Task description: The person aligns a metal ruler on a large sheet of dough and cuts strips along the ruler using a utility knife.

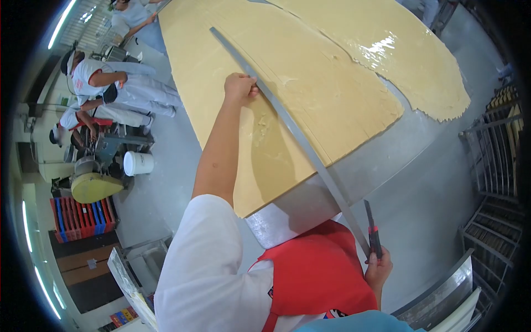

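A long, flat metal straightedge point(296, 131) lies slantwise over a pale yellow dough sheet point(343, 116), and its near end sticks out past the sheet's edge. My left hand point(241, 87) is closed on the straightedge towards its far end, over the dough. Close to my red apron point(315, 268), my right hand point(379, 270) grips a red-and-black utility knife point(374, 240) with its blade out, pointing away from me. The straightedge's near end meets that same hand; whether the fingers hold it too is unclear. Thin parallel lines mark the dough beside the straightedge.
A second, glossy dough sheet point(409, 66) with a ragged edge lies on the metal table point(381, 141). Racks point(492, 149) stand at the right. Several people work at the left, near a white bucket point(138, 163) and stacked red and blue trays point(83, 217).
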### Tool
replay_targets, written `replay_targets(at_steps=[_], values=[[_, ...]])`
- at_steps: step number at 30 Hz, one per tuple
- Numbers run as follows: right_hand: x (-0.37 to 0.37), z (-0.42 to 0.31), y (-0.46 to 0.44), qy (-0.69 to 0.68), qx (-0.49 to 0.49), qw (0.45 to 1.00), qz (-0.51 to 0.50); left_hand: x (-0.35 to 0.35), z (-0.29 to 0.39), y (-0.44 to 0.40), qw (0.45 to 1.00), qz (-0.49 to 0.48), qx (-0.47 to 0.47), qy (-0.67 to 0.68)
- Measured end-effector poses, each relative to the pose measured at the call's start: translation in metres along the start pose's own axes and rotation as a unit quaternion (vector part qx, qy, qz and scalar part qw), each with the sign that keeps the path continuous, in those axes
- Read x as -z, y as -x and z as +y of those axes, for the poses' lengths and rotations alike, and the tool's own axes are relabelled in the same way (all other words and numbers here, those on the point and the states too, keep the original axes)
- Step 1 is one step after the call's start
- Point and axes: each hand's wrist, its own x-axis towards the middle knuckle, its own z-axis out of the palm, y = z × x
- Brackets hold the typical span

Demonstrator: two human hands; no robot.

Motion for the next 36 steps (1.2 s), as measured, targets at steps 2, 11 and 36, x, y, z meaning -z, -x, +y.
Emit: replay_targets(at_steps=[2, 11, 36], values=[[-0.001, -0.003, 0.000, 0.003, 0.009, 1.000, -0.001, 0.004, 0.000, 0.000, 0.987, 0.046, -0.050, -0.147], [0.000, -0.005, -0.003, 0.034, 0.012, 0.999, -0.006, 0.003, -0.010, -0.018, 0.824, 0.005, -0.188, -0.534], [0.003, 0.003, -0.003, 0.037, -0.041, 0.998, -0.010, 0.005, -0.004, -0.013, 0.761, -0.111, -0.271, -0.579]])
